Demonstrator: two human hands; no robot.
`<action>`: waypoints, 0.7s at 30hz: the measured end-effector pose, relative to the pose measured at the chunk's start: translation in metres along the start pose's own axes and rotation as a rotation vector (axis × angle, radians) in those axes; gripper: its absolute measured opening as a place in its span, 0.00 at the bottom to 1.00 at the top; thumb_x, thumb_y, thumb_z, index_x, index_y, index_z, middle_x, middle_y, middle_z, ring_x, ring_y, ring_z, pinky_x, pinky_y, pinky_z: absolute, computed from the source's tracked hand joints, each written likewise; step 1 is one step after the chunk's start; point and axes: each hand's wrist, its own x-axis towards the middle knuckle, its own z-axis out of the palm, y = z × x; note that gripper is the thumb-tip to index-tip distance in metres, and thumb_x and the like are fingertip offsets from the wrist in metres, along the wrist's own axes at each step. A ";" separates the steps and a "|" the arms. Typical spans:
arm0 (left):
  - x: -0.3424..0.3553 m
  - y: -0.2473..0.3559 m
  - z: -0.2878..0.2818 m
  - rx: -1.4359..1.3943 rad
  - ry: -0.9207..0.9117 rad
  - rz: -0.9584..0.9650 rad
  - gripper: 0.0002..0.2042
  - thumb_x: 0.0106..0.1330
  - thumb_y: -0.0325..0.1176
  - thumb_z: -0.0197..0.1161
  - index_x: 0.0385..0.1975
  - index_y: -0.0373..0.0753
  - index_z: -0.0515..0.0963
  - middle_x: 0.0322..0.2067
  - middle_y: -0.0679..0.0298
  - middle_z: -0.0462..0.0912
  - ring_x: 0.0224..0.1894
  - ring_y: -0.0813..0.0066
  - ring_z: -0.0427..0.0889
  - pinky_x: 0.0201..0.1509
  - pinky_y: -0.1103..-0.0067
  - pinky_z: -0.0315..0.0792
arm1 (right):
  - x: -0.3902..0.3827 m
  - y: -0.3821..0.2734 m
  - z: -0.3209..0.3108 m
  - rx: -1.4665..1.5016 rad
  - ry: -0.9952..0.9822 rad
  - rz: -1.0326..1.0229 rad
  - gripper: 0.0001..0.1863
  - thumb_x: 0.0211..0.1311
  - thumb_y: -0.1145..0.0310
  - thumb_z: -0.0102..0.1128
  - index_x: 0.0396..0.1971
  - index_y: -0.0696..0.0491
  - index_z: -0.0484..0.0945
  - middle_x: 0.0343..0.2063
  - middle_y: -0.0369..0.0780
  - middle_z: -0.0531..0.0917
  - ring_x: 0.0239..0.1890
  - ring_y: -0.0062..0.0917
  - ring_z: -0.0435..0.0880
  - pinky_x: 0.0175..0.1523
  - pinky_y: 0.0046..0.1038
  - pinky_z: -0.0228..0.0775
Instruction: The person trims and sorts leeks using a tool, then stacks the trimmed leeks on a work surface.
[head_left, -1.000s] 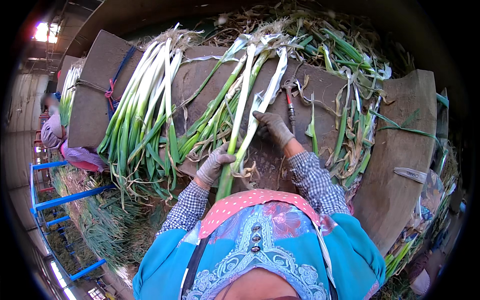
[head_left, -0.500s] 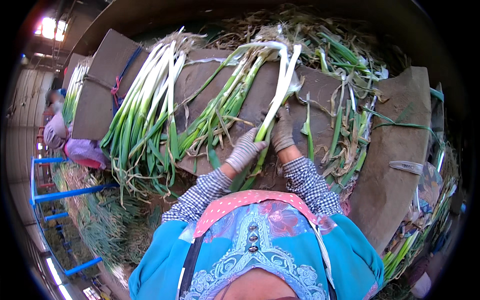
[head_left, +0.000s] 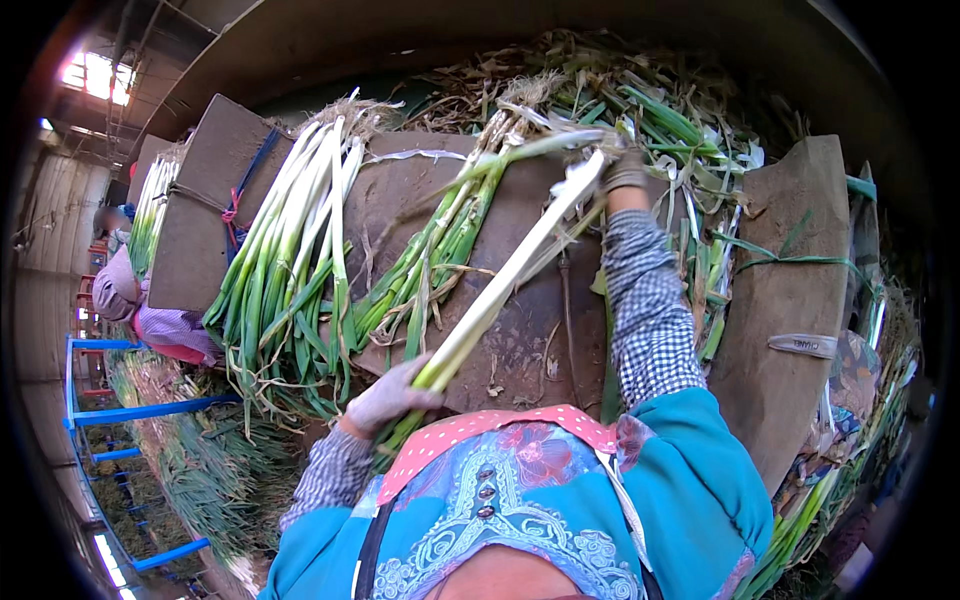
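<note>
One bundle of green onions [head_left: 285, 215] lies at the left of the brown board [head_left: 530, 345], and rightward of it we see the gloved left hand [head_left: 392, 395], fingers wrapped around the green part of one long stalk [head_left: 497, 290] that slants up across the board. Over the last half second the hands have moved well apart, the right hand [head_left: 627, 172] reaching the stalk's white end, so its pale length lies exposed between them. That hand is blurred near leaf scraps [head_left: 690, 120], so we cannot tell what it pinches, and the polka-dot apron [head_left: 430, 440] hides the stalk's green tip.
</note>
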 end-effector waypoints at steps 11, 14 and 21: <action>-0.083 -0.059 -0.045 -0.665 -0.115 0.114 0.25 0.46 0.31 0.70 0.45 0.28 0.74 0.21 0.54 0.79 0.15 0.68 0.76 0.18 0.77 0.70 | 0.062 -0.322 -0.084 -2.090 0.560 -0.534 0.33 0.60 0.39 0.56 0.57 0.50 0.77 0.55 0.48 0.79 0.59 0.36 0.77 0.60 0.37 0.70; -0.061 -0.032 -0.041 -0.730 -0.044 0.132 0.26 0.48 0.33 0.71 0.47 0.30 0.73 0.20 0.57 0.77 0.14 0.69 0.75 0.16 0.78 0.69 | 0.035 -0.257 -0.041 -2.512 0.331 -0.278 0.40 0.50 0.36 0.64 0.57 0.50 0.77 0.56 0.49 0.79 0.61 0.40 0.76 0.64 0.37 0.67; -0.042 -0.014 -0.039 -0.505 -0.036 0.187 0.27 0.47 0.35 0.70 0.47 0.28 0.74 0.20 0.60 0.76 0.15 0.73 0.73 0.18 0.81 0.68 | -0.066 -0.045 0.016 -1.188 -0.512 -0.107 0.26 0.62 0.54 0.67 0.51 0.56 0.73 0.39 0.36 0.84 0.34 0.20 0.82 0.44 0.21 0.76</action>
